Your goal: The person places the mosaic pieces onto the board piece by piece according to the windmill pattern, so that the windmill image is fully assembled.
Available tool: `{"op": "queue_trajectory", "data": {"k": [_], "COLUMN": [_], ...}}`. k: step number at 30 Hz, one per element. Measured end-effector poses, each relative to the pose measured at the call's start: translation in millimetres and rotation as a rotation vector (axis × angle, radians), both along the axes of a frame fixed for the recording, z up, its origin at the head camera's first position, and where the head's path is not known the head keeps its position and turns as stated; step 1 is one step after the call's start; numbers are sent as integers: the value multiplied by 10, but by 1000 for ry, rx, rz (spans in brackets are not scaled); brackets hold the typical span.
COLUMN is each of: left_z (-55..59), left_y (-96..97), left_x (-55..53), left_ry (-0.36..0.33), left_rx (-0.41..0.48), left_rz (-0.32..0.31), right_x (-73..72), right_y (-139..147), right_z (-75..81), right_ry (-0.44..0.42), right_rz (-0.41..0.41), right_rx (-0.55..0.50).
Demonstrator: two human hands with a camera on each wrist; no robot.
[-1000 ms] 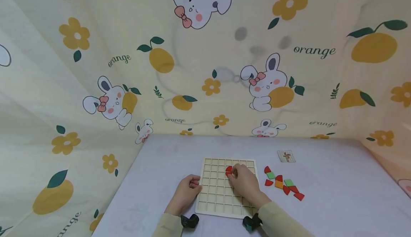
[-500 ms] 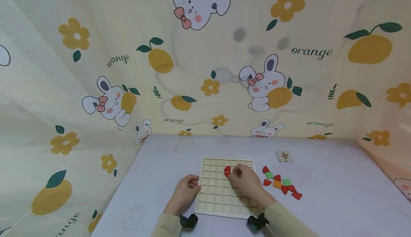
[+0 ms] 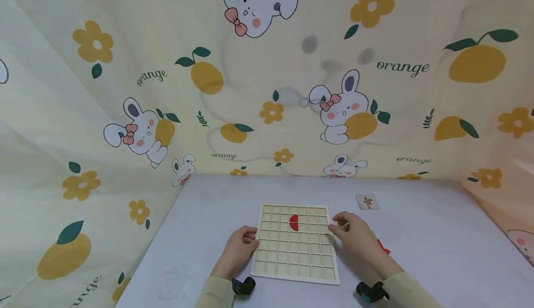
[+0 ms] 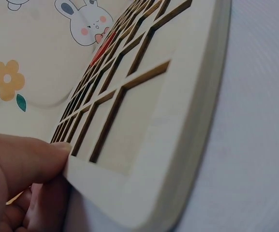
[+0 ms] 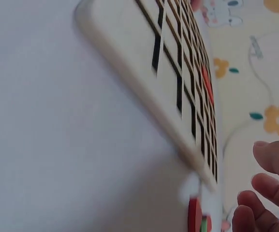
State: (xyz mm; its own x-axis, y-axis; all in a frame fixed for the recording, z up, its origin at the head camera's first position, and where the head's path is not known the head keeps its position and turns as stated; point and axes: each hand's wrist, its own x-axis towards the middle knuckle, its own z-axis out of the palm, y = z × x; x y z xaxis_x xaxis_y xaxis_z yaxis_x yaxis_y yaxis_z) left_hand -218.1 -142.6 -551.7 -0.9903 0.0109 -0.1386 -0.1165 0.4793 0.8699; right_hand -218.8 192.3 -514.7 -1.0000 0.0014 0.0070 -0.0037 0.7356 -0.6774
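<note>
Left hand steadies the edge of a gridded board while the right hand is spread beside it.

Nearest, black wrist devices point(image 3: 244, 286) sit below tan sleeves point(image 3: 217, 293); the left hand point(image 3: 239, 246) has its grip pinching the left edge of the pale board point(image 3: 295, 257), thumb on top, which lies on the desk point(image 3: 200, 222). Loose red and green pieces point(image 3: 384, 248) lie right of the board, partly hidden by the right hand point(image 3: 354, 234), whose grip is spread, thumb and fingers parted, near the board's right edge. Farther up the grid, near mid-width, red pieces point(image 3: 294, 227) form a half-disc. Beyond are a small patterned card point(image 3: 367, 202) and a cloth point(image 3: 250, 159) printed with rabbits and oranges.
</note>
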Motion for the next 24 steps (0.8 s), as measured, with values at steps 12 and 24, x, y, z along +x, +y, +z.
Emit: {"op": "queue_trajectory", "data": {"k": [12, 24], "left_z": [1, 1], "left_y": [-19, 0], "left_x": [-6, -7], "left_ry": [18, 5], "left_rx": [-14, -11], "left_rz": [-13, -6], "right_x": [98, 13], "right_y": [555, 820], "right_z": [25, -129], "right_ry": [-81, -161], "right_rz": [-53, -65], "right_rx": [-5, -28]}}
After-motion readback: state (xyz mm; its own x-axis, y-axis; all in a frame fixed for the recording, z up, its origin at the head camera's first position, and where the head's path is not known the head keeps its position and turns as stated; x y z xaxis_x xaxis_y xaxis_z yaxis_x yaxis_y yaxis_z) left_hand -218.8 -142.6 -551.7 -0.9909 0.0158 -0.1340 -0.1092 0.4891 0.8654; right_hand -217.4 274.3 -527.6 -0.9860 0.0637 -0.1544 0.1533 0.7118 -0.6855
